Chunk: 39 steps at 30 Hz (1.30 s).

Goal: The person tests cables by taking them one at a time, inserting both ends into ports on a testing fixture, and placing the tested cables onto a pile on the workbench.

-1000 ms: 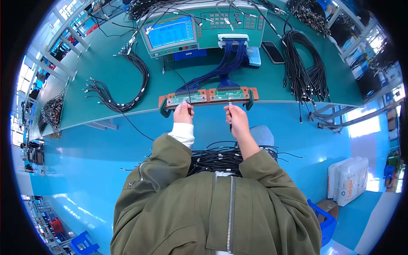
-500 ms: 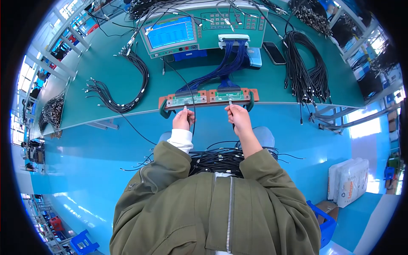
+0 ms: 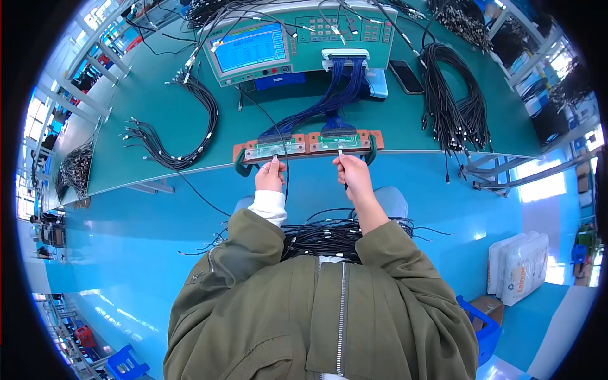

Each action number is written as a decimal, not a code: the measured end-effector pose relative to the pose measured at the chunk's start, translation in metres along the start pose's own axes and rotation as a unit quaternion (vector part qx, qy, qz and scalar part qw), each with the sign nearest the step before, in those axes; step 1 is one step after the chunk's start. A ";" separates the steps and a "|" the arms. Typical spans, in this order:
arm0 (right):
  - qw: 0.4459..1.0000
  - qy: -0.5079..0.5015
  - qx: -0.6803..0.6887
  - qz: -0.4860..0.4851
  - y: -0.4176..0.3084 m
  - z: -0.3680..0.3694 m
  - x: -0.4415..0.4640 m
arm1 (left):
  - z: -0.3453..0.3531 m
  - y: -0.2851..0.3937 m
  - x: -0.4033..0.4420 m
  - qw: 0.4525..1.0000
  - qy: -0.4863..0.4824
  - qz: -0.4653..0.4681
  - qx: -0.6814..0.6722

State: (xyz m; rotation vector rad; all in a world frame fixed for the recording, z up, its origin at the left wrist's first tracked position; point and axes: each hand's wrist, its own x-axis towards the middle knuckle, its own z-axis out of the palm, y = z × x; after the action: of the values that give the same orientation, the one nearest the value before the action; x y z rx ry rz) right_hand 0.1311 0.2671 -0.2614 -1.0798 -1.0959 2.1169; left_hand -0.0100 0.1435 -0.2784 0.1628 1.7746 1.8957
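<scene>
My left hand is closed in a pinch on a cable connector, whose pale tip meets the front edge of the left test board. In my right hand another cable connector is pinched, its tip at the front edge of the right test board. How deep either tip sits cannot be made out. Both boards are mounted on an orange-brown fixture at the table's front edge. Dark blue wiring links them to a tester with a lit screen.
A bundle of black cables lies across my lap. More cable bundles rest on the green table, one at the left and one at the right. A phone lies beside the tester. Green clamps flank the fixture.
My left hand has moved slightly toward the left board, with its fingers drawn closer together. The tester's screen shows a different display. The whole view has shifted a little; my right hand keeps its place.
</scene>
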 end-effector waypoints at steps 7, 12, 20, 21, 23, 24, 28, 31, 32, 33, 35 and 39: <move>1.000 0.013 0.000 -0.016 -0.004 0.001 -0.004 | 0.003 0.004 0.000 0.999 0.023 -0.028 0.004; 0.999 0.018 -0.018 -0.020 -0.006 0.002 -0.003 | 0.005 0.007 0.001 0.999 0.029 -0.035 -0.003; 0.999 0.021 -0.048 -0.014 -0.010 0.001 -0.004 | 0.008 0.009 0.001 0.998 0.039 -0.039 0.005; 0.999 0.022 -0.046 -0.016 -0.011 0.001 -0.004 | 0.008 0.008 0.002 0.999 0.037 -0.040 0.001; 0.999 0.023 -0.041 -0.020 -0.010 0.002 -0.003 | 0.008 0.008 0.002 0.999 0.036 -0.040 -0.004; 0.999 0.024 -0.038 -0.020 -0.009 0.002 -0.002 | 0.007 0.007 0.002 0.998 0.037 -0.041 -0.006; 0.998 0.001 -0.063 -0.009 -0.009 -0.002 0.000 | 0.007 0.009 0.000 0.998 0.040 -0.044 -0.008; 0.998 0.001 -0.061 -0.010 -0.007 -0.001 0.000 | 0.008 0.011 -0.001 0.998 0.042 -0.045 -0.009; 0.999 0.009 -0.052 -0.015 -0.006 0.000 0.000 | 0.008 0.011 -0.001 0.998 0.042 -0.047 -0.009; 0.999 0.018 -0.042 -0.020 -0.004 0.002 -0.001 | 0.008 0.012 -0.001 0.998 0.042 -0.049 -0.009; 0.999 0.026 -0.033 -0.024 -0.002 0.004 -0.002 | 0.007 0.012 -0.001 0.998 0.043 -0.051 -0.009; 0.998 0.048 0.001 -0.035 0.000 0.009 -0.004 | 0.006 0.010 0.000 0.998 0.034 -0.046 -0.011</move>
State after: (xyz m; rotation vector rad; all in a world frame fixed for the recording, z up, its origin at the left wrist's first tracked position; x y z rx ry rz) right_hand 0.1253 0.2601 -0.2568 -1.1145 -1.0694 1.9900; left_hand -0.0103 0.1486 -0.2681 0.0075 1.7744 1.8738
